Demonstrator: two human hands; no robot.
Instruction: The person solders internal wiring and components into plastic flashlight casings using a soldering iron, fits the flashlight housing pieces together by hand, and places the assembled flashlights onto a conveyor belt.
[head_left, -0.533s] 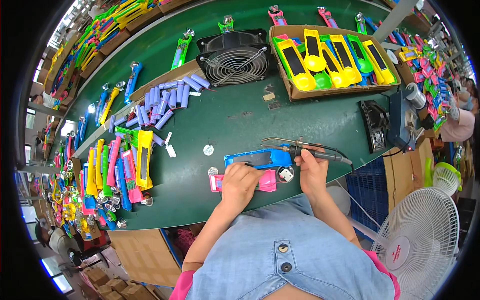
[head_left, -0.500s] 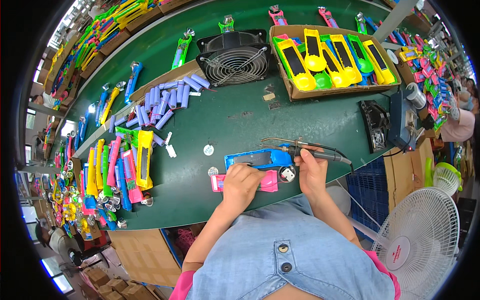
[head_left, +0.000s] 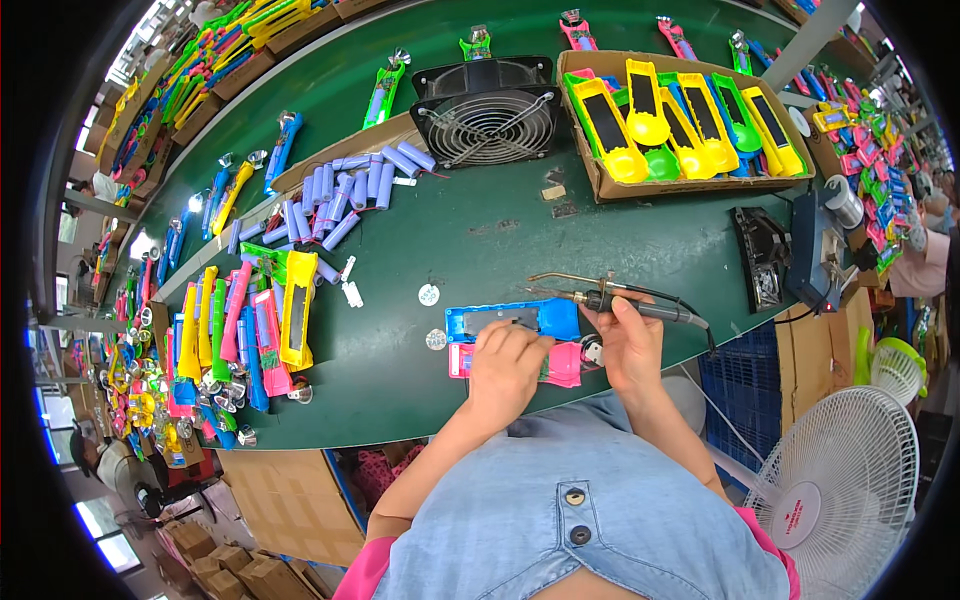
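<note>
My left hand [head_left: 507, 375] is bunched over the pink casing [head_left: 562, 366], fingertips curled down and close together; I can't tell whether they pinch anything underneath. The casing lies flat beneath my knuckles, one end showing to the left of them and the other to the right. Just beyond those fingertips is the blue casing [head_left: 560, 318], side by side with the pink one. My right hand [head_left: 632, 345] is closed around the soldering iron [head_left: 598, 301], thumb along its side, the tip pointing left past the blue casing's far edge. A silver lamp cup [head_left: 592, 351] sits at my right fingers, partly hidden by them.

The near edge of the green bench [head_left: 400, 260] runs close below my left wrist, so there's little depth that way. Left of my left fingers lie two small discs [head_left: 435, 340], then a stretch of bench up to the heaped casings [head_left: 240, 325]. Ahead, a wider stretch reaches the black fan [head_left: 490, 125] and the cardboard box [head_left: 690, 189].
</note>
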